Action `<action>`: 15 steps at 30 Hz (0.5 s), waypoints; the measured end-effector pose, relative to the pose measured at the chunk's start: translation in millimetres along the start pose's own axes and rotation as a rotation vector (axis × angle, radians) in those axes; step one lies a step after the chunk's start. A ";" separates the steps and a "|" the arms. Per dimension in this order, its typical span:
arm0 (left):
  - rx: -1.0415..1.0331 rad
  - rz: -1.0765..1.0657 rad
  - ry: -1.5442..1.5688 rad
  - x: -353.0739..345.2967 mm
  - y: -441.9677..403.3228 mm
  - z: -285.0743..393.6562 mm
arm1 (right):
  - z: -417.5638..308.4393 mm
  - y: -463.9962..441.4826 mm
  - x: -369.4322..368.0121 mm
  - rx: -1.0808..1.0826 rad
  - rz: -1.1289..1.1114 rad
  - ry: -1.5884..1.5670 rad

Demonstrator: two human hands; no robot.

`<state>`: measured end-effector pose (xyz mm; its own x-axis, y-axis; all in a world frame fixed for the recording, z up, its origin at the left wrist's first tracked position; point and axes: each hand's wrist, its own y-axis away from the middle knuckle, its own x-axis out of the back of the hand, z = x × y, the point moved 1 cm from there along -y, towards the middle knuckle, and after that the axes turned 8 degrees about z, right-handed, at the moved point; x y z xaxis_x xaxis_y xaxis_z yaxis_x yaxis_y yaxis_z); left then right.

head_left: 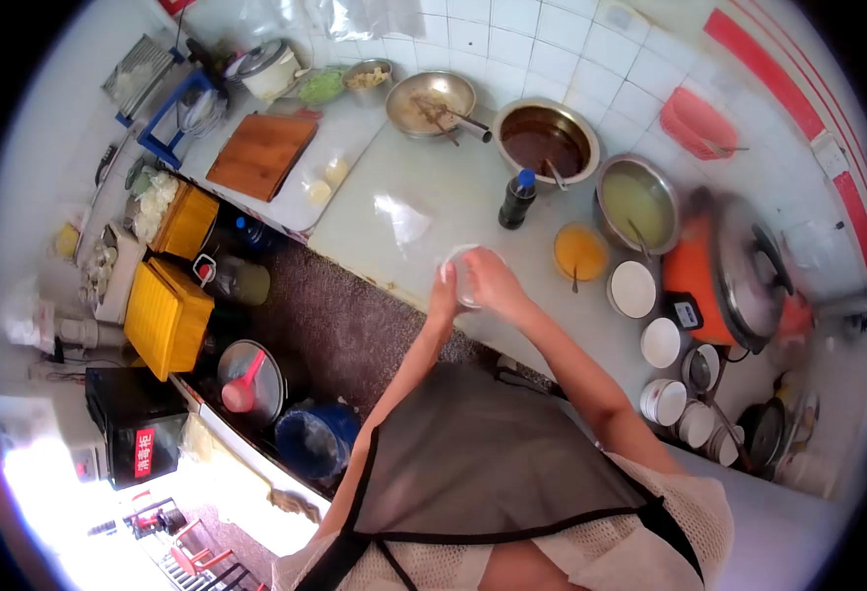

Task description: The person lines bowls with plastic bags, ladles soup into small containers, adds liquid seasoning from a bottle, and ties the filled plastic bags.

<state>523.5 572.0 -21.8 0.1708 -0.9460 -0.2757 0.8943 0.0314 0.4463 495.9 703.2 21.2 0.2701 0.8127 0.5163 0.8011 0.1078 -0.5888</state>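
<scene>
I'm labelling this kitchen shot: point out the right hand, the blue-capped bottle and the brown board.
Right hand (494, 280): head view, back of the hand.
Blue-capped bottle (517, 204): head view, dark body.
Brown board (262, 156): head view, top face.

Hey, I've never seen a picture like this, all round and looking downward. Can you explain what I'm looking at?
There's no machine here. A person wears a camera on their head, looking forward and down, so this single picture shows their own bare arms. The left hand and right hand meet over the counter's near edge, holding a pale thing; exactly what it is, I can't tell. On the counter are a wok, a bottle, white bowls and an orange cooker.
</scene>
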 end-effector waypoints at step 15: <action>-0.036 0.199 0.224 64.1 20.8 25.4 | 135.4 -71.7 -36.0 -0.345 0.194 -0.044</action>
<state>542.6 503.8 -8.5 0.4279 -0.8252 -0.3687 0.8475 0.2245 0.4810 356.4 743.7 -39.3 0.4165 0.8238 0.3845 0.8719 -0.2421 -0.4256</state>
